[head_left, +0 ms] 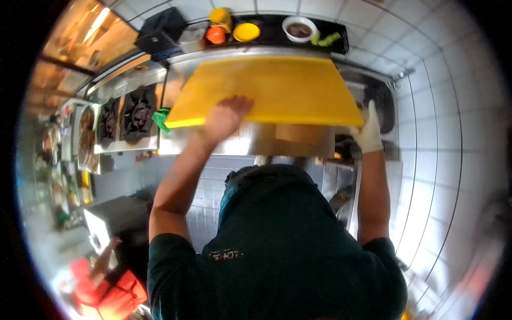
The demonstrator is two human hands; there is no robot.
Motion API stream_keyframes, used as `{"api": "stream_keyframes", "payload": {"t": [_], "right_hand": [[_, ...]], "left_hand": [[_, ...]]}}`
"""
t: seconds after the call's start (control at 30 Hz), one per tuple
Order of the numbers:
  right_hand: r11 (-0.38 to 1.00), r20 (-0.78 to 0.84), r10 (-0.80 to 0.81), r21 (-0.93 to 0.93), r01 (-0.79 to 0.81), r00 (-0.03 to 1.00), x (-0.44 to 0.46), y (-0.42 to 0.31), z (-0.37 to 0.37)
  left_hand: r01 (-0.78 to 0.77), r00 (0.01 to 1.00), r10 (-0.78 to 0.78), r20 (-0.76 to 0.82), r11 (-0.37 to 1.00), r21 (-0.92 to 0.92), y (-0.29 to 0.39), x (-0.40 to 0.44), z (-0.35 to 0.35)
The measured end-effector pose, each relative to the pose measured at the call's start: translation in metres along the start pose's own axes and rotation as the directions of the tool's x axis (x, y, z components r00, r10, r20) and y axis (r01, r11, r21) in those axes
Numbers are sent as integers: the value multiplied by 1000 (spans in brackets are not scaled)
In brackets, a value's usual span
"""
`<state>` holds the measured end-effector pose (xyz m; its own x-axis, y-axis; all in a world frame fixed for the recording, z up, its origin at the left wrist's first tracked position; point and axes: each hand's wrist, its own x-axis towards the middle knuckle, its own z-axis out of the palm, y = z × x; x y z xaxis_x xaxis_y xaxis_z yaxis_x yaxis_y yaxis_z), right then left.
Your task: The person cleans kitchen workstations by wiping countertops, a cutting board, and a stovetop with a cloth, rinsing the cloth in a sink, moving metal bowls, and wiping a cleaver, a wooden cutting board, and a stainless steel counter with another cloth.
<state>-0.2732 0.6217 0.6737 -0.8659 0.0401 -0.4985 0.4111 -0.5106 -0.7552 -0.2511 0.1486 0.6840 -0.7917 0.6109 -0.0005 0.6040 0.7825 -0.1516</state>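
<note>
A large yellow cutting board point(277, 88) extends over the steel counter, its near edge reaching past the counter front. My bare left hand point(228, 116) lies on the board near that edge, left of the middle, fingers stretched over the surface and somewhat blurred. At the board's near right corner, my right hand point(369, 130) in a white glove grips the edge, one part of the glove pointing up beside it. A green cloth point(161, 119) sits by the board's left corner.
Behind the board, a black shelf point(272, 38) carries a white bowl point(298, 29), yellow and orange containers and something green. A sink point(381, 98) lies to the right. Dark-lined trays point(137, 112) stand left. A person in red point(109, 290) is at lower left.
</note>
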Motion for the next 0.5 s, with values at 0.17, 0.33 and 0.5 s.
{"api": "stream_keyframes", "payload": {"t": [0.17,0.33,0.5], "right_hand": [[368,79,-553,-870,329,829,25,40,-31],[-331,638,-288,-766,550,715,-16,133,32],[-413,609,-62,-737,536,790,-44,173,38]], "left_hand": [[115,993,-103,63,966,-232,-14,31,-71],[76,994,-54,96,968,-240,-26,40,-79],[83,992,-60,110,971,-224,-27,46,-87]]}}
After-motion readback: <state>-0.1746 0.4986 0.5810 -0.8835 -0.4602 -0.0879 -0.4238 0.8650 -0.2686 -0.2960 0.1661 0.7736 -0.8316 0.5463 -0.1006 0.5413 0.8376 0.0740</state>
